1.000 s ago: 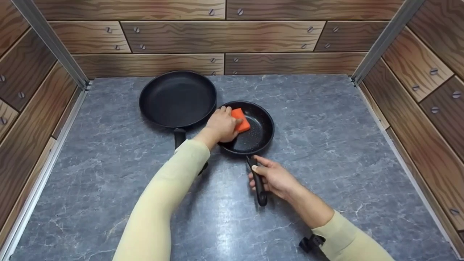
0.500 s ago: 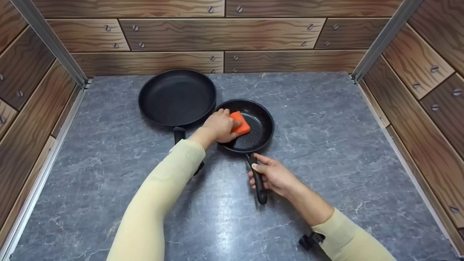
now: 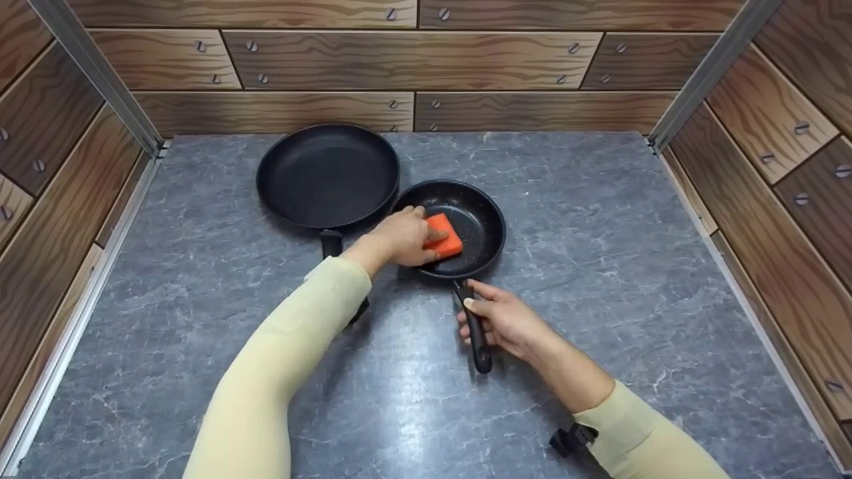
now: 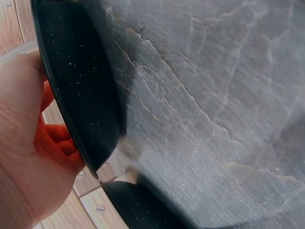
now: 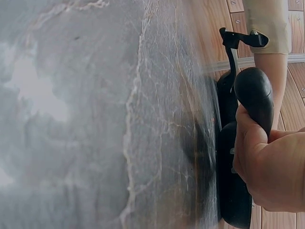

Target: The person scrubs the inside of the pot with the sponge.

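Note:
My left hand [image 3: 406,238] grips an orange sponge [image 3: 447,241] against the left inner side of a small speckled black frying pan [image 3: 480,226]. My right hand [image 3: 509,322] holds that pan by its black handle [image 3: 476,336], thumb on top and fingers wrapped from the right. In the left wrist view the pan's outer wall [image 4: 81,81] covers part of the left hand [image 4: 28,143]. From the right wrist, the handle's rounded end [image 5: 254,88] sticks out past the right hand [image 5: 267,164].
A larger black frying pan [image 3: 326,176] stands at the back left, its rim right by the small one. Its handle [image 3: 331,243] runs toward the front, partly under the left forearm. Wood-patterned walls [image 3: 413,60] enclose the grey marbled table [image 3: 586,219] at the back and sides.
The left hand has drawn the sponge slightly toward the front along the pan's left side. The right hand keeps its hold on the handle, and both pans stay in place.

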Motion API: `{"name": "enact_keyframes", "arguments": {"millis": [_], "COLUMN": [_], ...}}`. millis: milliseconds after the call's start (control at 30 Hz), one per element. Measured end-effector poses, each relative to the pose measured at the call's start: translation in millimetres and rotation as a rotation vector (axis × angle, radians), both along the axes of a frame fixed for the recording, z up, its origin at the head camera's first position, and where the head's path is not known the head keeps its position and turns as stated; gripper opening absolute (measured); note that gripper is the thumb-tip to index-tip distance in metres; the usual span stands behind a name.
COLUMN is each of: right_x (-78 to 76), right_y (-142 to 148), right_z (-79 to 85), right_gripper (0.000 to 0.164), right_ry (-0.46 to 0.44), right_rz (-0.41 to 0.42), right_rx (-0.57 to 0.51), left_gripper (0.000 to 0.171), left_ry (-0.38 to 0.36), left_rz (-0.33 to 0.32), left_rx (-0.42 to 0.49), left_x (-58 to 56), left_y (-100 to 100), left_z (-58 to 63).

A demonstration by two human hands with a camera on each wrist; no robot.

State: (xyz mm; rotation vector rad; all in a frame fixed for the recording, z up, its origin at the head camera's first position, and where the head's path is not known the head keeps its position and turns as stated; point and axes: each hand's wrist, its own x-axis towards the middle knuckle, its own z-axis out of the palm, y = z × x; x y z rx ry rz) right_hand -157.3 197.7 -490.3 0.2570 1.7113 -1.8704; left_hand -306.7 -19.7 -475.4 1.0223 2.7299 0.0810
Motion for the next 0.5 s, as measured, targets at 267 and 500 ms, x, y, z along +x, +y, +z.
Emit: {"name": "enact_keyframes", "arguments": {"millis": [267, 500], "right_x": [-1.0, -0.4], "right_y": [-0.3, -0.5], "right_z": [1.1, 0.2], "right_gripper": [0.066, 0.066], "right_ry": [-0.004, 0.005], "right_rz": [0.0, 0.007], "right_rx": [0.005, -0.008], "left_gripper": [0.051, 0.05], "left_ry": [-0.047, -0.081], "left_rz": [-0.058, -0.053], "left_rx": [0.011, 0.02], "left_x": [5.7, 10.4], "left_y": [0.2, -0.1], "left_z": [4.9, 6.8]}}
